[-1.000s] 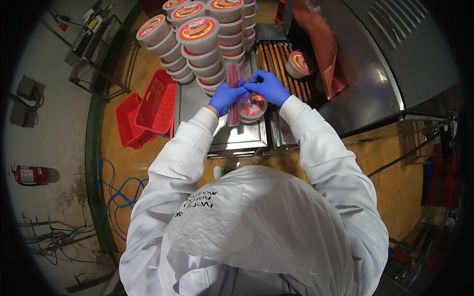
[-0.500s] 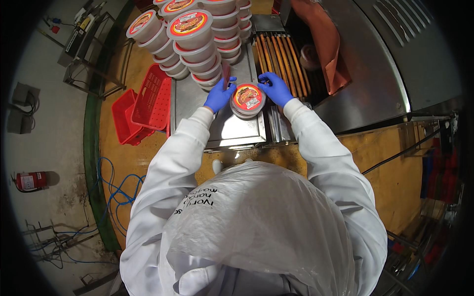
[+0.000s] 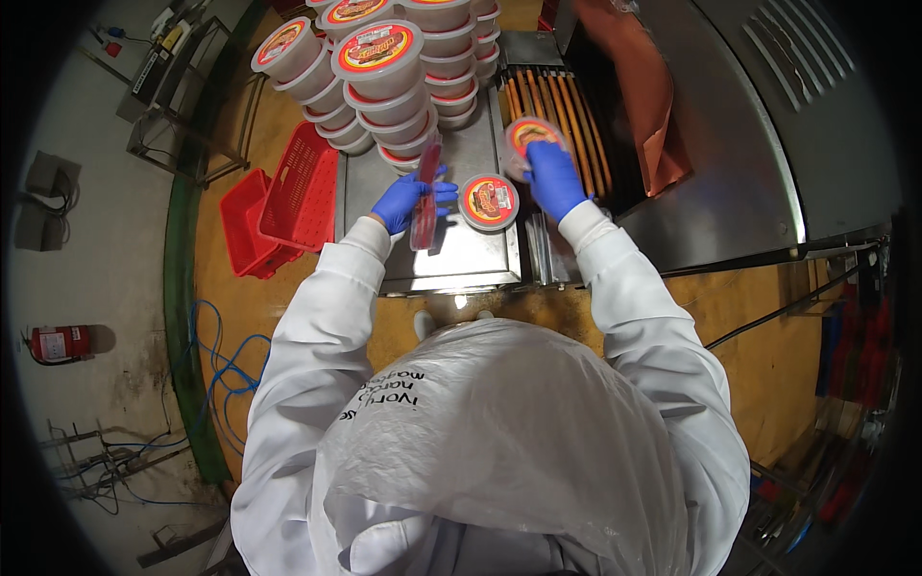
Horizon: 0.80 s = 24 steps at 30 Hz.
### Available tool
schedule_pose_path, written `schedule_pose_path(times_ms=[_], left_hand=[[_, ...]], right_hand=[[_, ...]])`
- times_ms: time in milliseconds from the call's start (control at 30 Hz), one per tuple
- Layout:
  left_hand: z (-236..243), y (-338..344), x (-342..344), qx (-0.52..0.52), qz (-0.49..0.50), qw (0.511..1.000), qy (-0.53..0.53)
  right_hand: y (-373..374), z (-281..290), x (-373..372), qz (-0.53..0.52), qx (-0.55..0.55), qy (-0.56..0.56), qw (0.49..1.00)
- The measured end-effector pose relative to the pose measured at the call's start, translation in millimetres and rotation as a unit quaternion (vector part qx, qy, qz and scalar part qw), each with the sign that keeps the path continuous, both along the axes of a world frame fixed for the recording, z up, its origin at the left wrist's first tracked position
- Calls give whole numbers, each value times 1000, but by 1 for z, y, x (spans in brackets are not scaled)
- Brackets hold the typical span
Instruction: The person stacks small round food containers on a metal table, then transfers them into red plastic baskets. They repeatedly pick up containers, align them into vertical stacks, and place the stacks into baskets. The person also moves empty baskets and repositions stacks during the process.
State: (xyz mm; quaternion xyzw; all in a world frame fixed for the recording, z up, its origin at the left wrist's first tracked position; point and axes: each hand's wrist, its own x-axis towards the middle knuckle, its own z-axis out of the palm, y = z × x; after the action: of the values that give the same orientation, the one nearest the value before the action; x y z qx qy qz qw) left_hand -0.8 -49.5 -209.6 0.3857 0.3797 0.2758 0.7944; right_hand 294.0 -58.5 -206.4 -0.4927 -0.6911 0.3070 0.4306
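My left hand (image 3: pixel 403 204), in a blue glove, is closed on a thin, flat strip (image 3: pixel 424 206), clear and reddish, held on edge; its exact kind is unclear. To its right, a round plastic tub (image 3: pixel 489 202) with a red and yellow lid label sits on the steel table. My right hand (image 3: pixel 557 182), also gloved in blue, grips a similar round tub (image 3: pixel 534 134), tilted and slightly blurred, at the near end of the rollers. Tall stacks of larger lidded tubs (image 3: pixel 379 72) stand just beyond my left hand.
A steel machine (image 3: pixel 720 154) stands to the right, with brown rollers (image 3: pixel 552 101) and an orange-brown curtain (image 3: pixel 639 86) at its opening. Red perforated crates (image 3: pixel 298 197) are left of the steel table (image 3: pixel 365 187). A blue hose (image 3: pixel 226 370) lies on the floor.
My right hand has closed on a tub at the rollers, where one lay farther in before. My left hand has drawn slightly left and nearer, turning the thin strip into fuller view.
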Motion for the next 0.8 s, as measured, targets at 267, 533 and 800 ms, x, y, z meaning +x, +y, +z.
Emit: schedule_pose_path(times_ms=[267,533,800], left_hand=[[-13,-20,20,55,114,987,94],[-42,-54,14,-32,99,994,27],[-79,-6,24,266,141,934,193]], right_hand=[[-42,-61,-51,126,-59,-236,962],[-33,-22,-77,110,-379,519,759],[8,-90,-29,12,-95,-80,992]])
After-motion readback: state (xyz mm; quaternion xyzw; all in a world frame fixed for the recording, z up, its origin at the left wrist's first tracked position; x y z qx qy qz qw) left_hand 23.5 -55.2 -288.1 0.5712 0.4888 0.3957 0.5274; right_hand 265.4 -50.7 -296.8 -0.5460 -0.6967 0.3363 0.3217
